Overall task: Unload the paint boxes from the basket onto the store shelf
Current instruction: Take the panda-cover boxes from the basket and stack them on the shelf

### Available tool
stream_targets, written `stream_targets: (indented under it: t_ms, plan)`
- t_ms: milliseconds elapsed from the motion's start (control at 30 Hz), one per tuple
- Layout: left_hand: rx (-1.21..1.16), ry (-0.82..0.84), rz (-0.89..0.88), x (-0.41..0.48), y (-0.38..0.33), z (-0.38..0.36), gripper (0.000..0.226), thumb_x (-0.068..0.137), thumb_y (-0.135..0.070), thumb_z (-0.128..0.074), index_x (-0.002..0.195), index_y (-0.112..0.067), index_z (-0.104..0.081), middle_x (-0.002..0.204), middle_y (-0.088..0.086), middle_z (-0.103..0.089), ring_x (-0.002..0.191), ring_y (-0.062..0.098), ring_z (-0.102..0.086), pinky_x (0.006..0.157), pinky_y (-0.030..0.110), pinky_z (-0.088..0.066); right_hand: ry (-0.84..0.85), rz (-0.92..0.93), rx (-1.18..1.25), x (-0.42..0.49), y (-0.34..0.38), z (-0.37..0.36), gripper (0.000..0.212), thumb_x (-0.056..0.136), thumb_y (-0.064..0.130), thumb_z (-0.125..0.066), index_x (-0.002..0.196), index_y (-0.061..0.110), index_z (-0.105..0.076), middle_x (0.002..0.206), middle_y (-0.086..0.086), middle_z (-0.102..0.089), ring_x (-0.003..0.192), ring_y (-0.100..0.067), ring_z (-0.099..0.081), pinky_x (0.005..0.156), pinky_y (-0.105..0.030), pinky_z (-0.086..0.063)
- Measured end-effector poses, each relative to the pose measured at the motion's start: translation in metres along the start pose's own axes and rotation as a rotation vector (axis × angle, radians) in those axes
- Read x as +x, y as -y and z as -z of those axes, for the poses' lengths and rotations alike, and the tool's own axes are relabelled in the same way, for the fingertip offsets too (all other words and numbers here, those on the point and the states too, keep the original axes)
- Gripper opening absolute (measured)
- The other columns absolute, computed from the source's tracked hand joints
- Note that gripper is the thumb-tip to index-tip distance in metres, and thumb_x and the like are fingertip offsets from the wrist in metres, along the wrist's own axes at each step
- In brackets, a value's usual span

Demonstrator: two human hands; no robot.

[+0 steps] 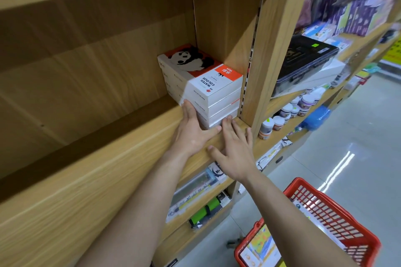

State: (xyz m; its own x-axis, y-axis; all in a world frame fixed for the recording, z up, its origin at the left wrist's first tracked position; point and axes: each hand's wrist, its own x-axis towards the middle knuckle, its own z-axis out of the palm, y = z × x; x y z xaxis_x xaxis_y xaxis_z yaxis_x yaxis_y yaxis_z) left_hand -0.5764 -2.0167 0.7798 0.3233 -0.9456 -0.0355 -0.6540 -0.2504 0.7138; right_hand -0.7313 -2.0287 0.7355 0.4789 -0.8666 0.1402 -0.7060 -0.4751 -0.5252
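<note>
1. The step in hand looks like squaring up a stack of watercolour paint boxes (201, 84) on the wooden store shelf (121, 158). The stack sits at the right end of the bay, close beside the upright divider (267, 54).

2. The left hand (193, 130) lies flat against the stack's lower left corner, its fingers (187, 106) stretched out and pressing on the card rather than wrapped round anything. The right hand (235, 151) is spread on the shelf's front edge, fingertips touching the lowest box; it grasps nothing either.

3. The red plastic basket (338, 221) stands low at the right, well apart from the shelf. A colourful flat box (258, 247) lies inside; whether it is a paint box I cannot tell.

4. Next, I judge, both hands must leave the stack and go down to the basket for another box. The shelf bay to the left of the stack offers room for a second pile.

5. The boxes are flat, sharp-cornered card, white-sided with a red panel; the top one shows a panda print and "WATER COLOUR". They should stack squarely, though smooth card may slide on the wood-grain laminate. The basket is rigid open lattice.
</note>
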Motion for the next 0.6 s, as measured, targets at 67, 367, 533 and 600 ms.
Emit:
stream_targets:
  t_ms: [67, 367, 533, 600]
  plan:
    - [-0.024, 0.029, 0.010, -0.002, 0.000, 0.008, 0.129, 0.079, -0.064, -0.074, 0.162, -0.020, 0.014, 0.170, 0.009, -0.021, 0.152, 0.030, -0.030, 0.119, 0.053, -0.034, 0.006, 0.008, 0.007, -0.002, 0.002, 0.010, 0.091, 0.095, 0.055, -0.046, 0.166, 0.011, -0.011, 0.175, -0.006, -0.015, 0.161, -0.020, -0.008, 0.129, -0.047, 0.003]
    - [0.159, 0.022, -0.311, -0.103, 0.019, -0.007, 0.066, 0.084, -0.061, -0.061, 0.142, -0.031, -0.052, 0.137, -0.013, -0.054, 0.125, 0.012, -0.050, 0.101, 0.034, -0.044, -0.085, -0.264, 0.018, -0.110, -0.068, 0.032, 0.063, 0.099, 0.043, -0.065, 0.150, 0.009, -0.050, 0.149, -0.013, -0.056, 0.137, -0.034, -0.049, 0.110, -0.044, -0.039]
    - [0.109, 0.156, -0.498, -0.149, 0.004, -0.096, 0.043, 0.083, -0.043, -0.068, 0.121, -0.023, -0.067, 0.121, -0.006, -0.063, 0.110, 0.005, -0.055, 0.093, 0.008, -0.036, -0.014, -0.606, 0.063, -0.210, -0.159, 0.024, 0.054, 0.097, 0.037, -0.069, 0.139, 0.003, -0.061, 0.136, -0.018, -0.062, 0.128, -0.035, -0.057, 0.103, -0.040, -0.043]
    - [0.157, 0.332, -0.454, -0.157, 0.009, -0.143, 0.041, 0.086, -0.035, -0.074, 0.122, -0.017, -0.069, 0.123, 0.001, -0.065, 0.113, 0.008, -0.055, 0.093, 0.001, -0.029, -0.007, -0.748, 0.120, -0.249, -0.194, 0.020, 0.054, 0.096, 0.037, -0.070, 0.137, 0.002, -0.063, 0.137, -0.018, -0.062, 0.128, -0.035, -0.059, 0.103, -0.039, -0.045]
